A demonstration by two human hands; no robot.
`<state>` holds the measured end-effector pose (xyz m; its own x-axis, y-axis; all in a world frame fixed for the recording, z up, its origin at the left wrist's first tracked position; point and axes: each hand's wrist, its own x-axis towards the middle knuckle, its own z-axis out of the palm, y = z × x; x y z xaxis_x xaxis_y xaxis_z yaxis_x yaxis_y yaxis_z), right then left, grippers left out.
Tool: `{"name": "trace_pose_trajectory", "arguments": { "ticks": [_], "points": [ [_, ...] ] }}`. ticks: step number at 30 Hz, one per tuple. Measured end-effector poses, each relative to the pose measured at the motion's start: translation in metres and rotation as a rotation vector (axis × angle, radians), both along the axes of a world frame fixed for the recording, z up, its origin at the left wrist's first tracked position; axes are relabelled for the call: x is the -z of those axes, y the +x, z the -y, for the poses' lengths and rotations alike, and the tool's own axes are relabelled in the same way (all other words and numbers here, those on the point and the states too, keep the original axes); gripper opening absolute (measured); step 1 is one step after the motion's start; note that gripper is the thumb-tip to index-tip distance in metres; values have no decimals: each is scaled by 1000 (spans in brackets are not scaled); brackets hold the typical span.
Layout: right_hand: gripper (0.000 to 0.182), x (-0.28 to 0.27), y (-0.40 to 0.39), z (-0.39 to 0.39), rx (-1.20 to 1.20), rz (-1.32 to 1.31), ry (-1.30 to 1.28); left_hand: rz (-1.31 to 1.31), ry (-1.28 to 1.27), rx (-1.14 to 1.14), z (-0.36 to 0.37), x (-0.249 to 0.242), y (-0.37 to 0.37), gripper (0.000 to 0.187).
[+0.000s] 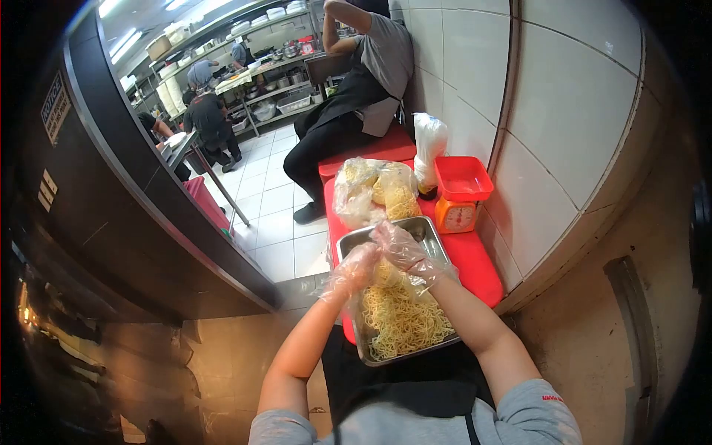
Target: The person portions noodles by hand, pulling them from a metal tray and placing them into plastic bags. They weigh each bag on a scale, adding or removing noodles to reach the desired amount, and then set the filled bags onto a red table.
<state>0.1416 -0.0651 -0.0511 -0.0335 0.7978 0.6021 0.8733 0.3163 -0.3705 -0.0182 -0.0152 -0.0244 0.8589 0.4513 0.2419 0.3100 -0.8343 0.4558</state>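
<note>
A steel tray [429, 227] of yellow noodles [404, 319] rests on a red counter [475, 263] in front of me. Both my hands wear clear plastic gloves. My left hand [354, 270] and my right hand [400, 248] meet over the tray's middle, pinching a clump of noodles between them. Behind the tray lies a clear plastic bag of noodles [374, 191].
An orange kitchen scale with a red bowl [460, 194] stands by the tiled wall, a white plastic bag [429, 144] behind it. A person in a grey shirt and apron [356, 96] sits on the counter's far end. Other workers stand at steel shelving [215, 119].
</note>
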Motion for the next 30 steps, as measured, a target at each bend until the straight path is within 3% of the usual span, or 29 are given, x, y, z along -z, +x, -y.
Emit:
{"name": "trace_pose_trajectory", "arguments": {
  "ticks": [3, 5, 8, 10, 11, 12, 14, 16, 20, 23, 25, 26, 28, 30],
  "points": [
    [16, -11, 3, 3, 58, -557, -111, -3, 5, -72, -20, 27, -5, 23],
    [23, -19, 36, 9, 249, -722, -95, -28, -93, -109, -29, 31, -10, 21],
    [36, 4, 63, 13, 135, -613, -234, -10, -405, -54, -38, 21, -21, 37],
    [44, 16, 55, 26, 28, -627, -491, 96, -725, 37, -37, 5, -23, 54],
    [58, 16, 46, 34, 129, -398, -711, 189, -934, 106, -35, -4, -22, 61],
    [68, 69, 47, 29, 166, -157, -677, 163, -949, 37, -41, -2, -22, 71],
    [70, 71, 23, 50, 255, -204, -1024, 92, -944, 48, -42, -22, -10, 70],
    [66, 69, 4, 76, 346, -102, -911, -1, -843, 118, -51, -37, 5, 69],
    [67, 72, 11, 81, 338, -86, -893, -119, -558, 147, -39, -139, 60, 64],
    [70, 77, 13, 79, 314, -134, -928, 43, -885, 320, -34, -200, 101, 61],
    [70, 70, 10, 82, 310, -159, -933, 176, -964, 259, -41, -217, 132, 60],
    [70, 66, 9, 83, 313, -162, -939, 204, -1031, 342, -70, -203, 153, 60],
    [70, 68, 12, 85, 301, -173, -935, 223, -1046, 196, -60, -207, 188, 58],
    [69, 71, 13, 84, 288, -156, -914, 263, -889, 243, -46, -196, 215, 58]
  ]
}}
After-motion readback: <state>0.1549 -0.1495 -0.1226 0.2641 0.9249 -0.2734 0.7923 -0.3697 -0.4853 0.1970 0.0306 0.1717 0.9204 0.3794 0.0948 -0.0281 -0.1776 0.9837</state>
